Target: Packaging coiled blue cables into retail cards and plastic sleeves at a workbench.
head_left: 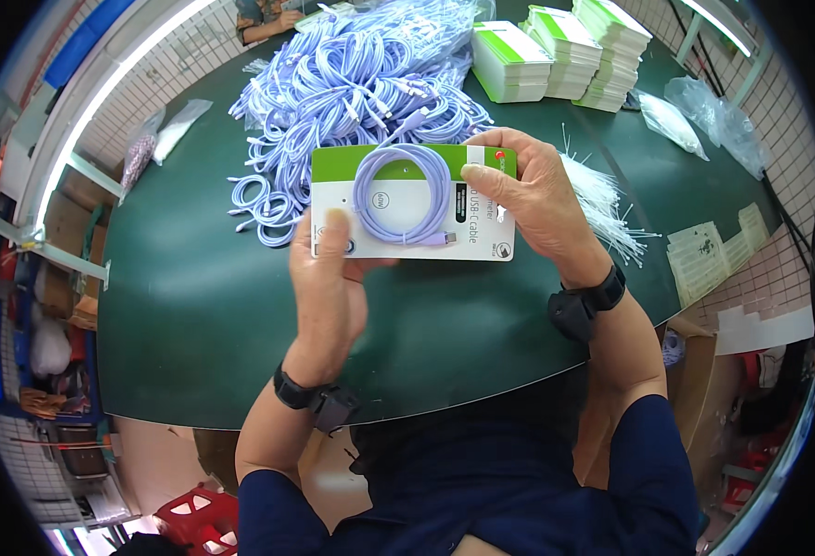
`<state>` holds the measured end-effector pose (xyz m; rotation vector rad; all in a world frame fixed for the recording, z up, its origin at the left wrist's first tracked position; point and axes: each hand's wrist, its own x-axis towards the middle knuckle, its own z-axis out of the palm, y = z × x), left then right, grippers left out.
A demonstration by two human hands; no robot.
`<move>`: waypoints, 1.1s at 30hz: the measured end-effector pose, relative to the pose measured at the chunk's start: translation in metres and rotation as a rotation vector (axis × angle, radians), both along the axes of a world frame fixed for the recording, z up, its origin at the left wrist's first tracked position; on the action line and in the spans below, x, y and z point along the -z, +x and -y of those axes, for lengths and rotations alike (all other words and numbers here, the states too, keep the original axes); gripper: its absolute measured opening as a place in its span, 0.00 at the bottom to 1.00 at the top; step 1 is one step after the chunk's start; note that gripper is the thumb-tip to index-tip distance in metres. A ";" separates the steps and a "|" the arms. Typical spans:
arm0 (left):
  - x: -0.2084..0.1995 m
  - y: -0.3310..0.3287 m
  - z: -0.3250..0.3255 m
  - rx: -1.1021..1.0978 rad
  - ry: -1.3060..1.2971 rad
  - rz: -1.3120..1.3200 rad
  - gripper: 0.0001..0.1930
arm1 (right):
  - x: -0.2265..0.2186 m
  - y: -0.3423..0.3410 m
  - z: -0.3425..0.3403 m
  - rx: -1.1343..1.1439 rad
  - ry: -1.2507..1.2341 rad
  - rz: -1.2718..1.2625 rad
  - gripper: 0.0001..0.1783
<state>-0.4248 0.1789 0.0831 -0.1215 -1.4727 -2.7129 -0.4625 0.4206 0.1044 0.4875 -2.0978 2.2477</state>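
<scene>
A green-and-white backing card (333, 195) is held up above the table, turned sideways so its print runs down the right part. A coiled lavender USB cable (440, 190) lies against its face, with a connector end showing near the lower edge of the coil. My left hand (331, 278) grips the card's left end, thumb on the front and fingers behind. My right hand (537, 199) pinches the right end, its thumb over the upper part of the card. Whether the cable is tied to the card cannot be seen.
Behind the card spreads a large heap of coiled lavender cables (333, 83). Stacks of cards (514, 69) stand at the back right. White cable ties (602, 208) lie right of my hand, near plastic bags (672, 125) and paper sheets (718, 250). Another person's hand (282, 23) shows far back.
</scene>
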 end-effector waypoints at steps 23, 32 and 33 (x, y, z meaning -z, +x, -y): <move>0.007 0.020 -0.006 0.096 -1.672 -0.784 0.23 | 0.020 0.030 -0.001 -0.070 0.584 -0.767 0.16; 0.007 0.019 -0.002 0.044 -1.425 -0.836 0.25 | 0.047 0.040 -0.001 0.013 0.586 -0.832 0.16; 0.007 0.019 -0.002 0.046 -1.424 -0.832 0.25 | 0.051 0.040 -0.001 0.017 0.544 -0.829 0.16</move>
